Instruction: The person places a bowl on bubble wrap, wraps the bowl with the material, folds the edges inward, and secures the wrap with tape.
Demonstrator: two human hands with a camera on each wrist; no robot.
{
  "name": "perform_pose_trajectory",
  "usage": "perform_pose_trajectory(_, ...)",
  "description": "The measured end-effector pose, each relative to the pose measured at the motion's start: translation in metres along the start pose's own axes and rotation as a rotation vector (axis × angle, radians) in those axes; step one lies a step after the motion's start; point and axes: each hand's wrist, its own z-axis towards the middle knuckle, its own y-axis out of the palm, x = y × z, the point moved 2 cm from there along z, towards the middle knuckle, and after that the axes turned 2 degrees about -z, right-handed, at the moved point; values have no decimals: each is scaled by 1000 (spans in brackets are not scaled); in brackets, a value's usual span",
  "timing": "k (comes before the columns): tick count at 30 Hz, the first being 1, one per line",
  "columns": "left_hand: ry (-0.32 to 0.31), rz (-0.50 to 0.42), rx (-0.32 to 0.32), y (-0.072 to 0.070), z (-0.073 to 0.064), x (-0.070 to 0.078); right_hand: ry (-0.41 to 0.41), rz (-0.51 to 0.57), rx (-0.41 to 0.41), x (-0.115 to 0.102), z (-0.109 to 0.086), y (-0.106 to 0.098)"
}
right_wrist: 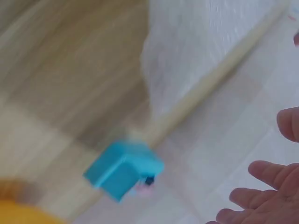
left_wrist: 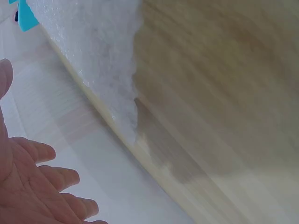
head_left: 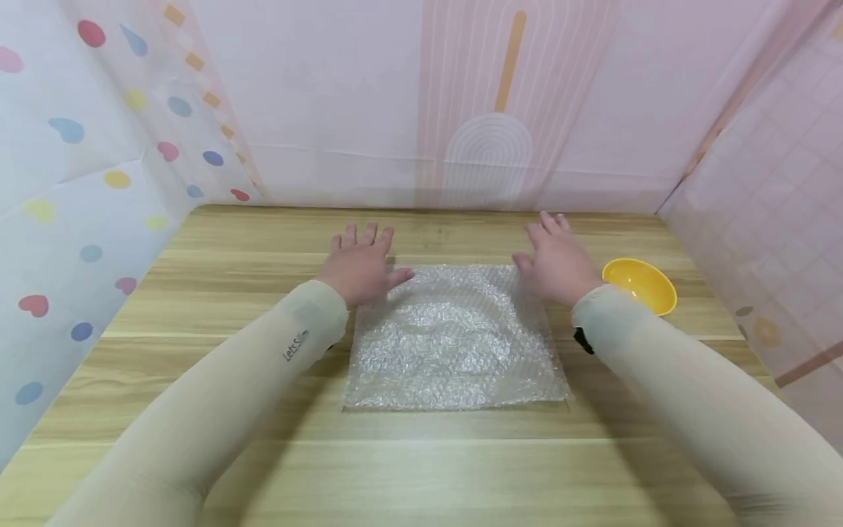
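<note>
A sheet of bubble wrap lies flat on the wooden table. Above its far left corner is my left hand, palm down with fingers spread; the left wrist view shows these fingers apart from the wrap. My right hand is over the far right corner, its fingers spread and holding nothing. To the right of that hand sits a yellow bowl, partly covered by the sleeve. A turquoise angular object, blurred, stands by the wrap's corner in the right wrist view; the head view does not show it.
The table has a wood-grain top. Patterned sheets stand along its back, left and right sides. Both forearms reach across the near part of the table.
</note>
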Motion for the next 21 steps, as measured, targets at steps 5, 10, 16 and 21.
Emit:
perform_pose_trajectory(5, -4, 10, 5, -1, -2, -6, 66, 2, -30, 34, -11, -17)
perform_pose_trajectory(10, -8, 15, 5, -2, -3, -12, 187, -24, -122, 75, -23, -28)
perform_pose_trajectory(16, -19, 18, -9, -3, -6, -21, 213, -96, -204, 120, -43, -35)
perform_pose_trajectory(21, -26, 9, -8, -5, -10, -26, 238, -102, -276, 146, -55, -39)
